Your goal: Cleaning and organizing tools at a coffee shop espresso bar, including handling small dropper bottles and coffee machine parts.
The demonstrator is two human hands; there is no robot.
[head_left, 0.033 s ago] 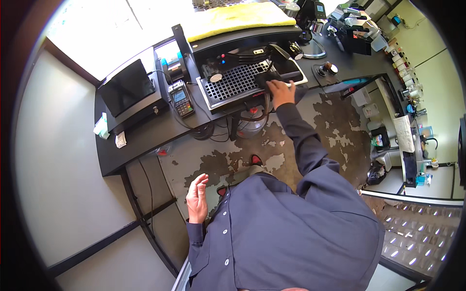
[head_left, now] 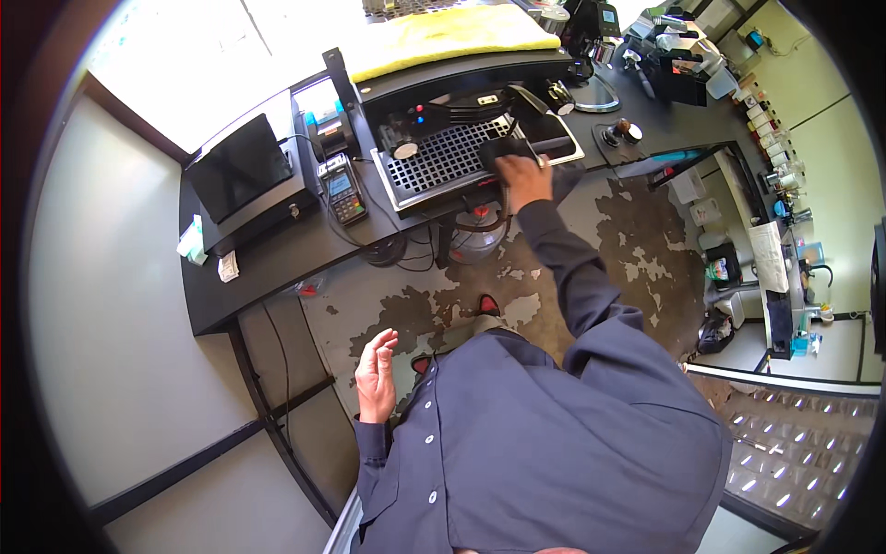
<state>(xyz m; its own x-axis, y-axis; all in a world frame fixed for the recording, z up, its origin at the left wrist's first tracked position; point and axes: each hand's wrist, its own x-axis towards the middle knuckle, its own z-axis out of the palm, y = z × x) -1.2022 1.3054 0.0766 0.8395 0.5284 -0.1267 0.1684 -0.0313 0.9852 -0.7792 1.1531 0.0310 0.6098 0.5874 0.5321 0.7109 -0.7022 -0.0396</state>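
Observation:
My right hand (head_left: 527,181) reaches to the front edge of the espresso machine's drip tray (head_left: 436,168). Its fingers are closed on a dark, bunched piece that looks like a black cloth (head_left: 501,150), pressed at the grate's right side. Parts of the fingers' grip are hidden. Just right of the cloth, a black handle-like bar (head_left: 554,144) lies over the tray. My left hand (head_left: 376,377) is held in the air near my body, fingers stretched out, with nothing in it.
A yellow towel (head_left: 452,42) covers the machine's top. Left on the counter stand a card terminal (head_left: 342,192) and a dark screen (head_left: 242,166). A tamper-like tool (head_left: 624,132) sits to the right. Below hangs a hose beside a clear water bottle (head_left: 477,242).
My right hand and the dark cloth have shifted slightly left along the tray's front edge. My left hand stays in place.

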